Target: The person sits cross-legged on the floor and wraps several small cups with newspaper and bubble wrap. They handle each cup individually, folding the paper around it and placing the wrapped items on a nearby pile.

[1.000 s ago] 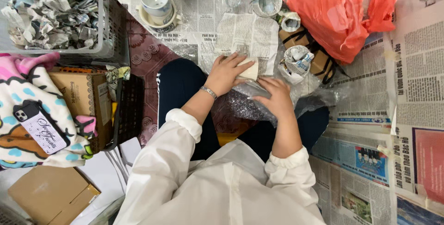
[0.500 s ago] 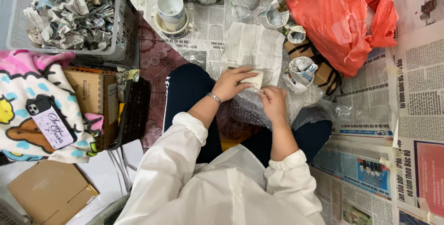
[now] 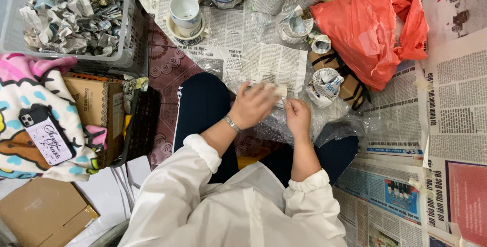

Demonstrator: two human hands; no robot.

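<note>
- Hands have been drawn closer together than a second ago, over the lap; the wrapping seems to be nearing its close.
- The left hand (image 3: 252, 106) is curled, blurred, over a small pale bundle (image 3: 278, 92).
- The right hand (image 3: 298, 116) is pinched on clear bubble wrap (image 3: 324, 122) beneath.
- Beyond lie the newspaper sheet (image 3: 264, 64) and stacked cups (image 3: 185, 13).

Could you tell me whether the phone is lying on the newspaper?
No, the phone lies on the patterned blanket at the left.
</note>
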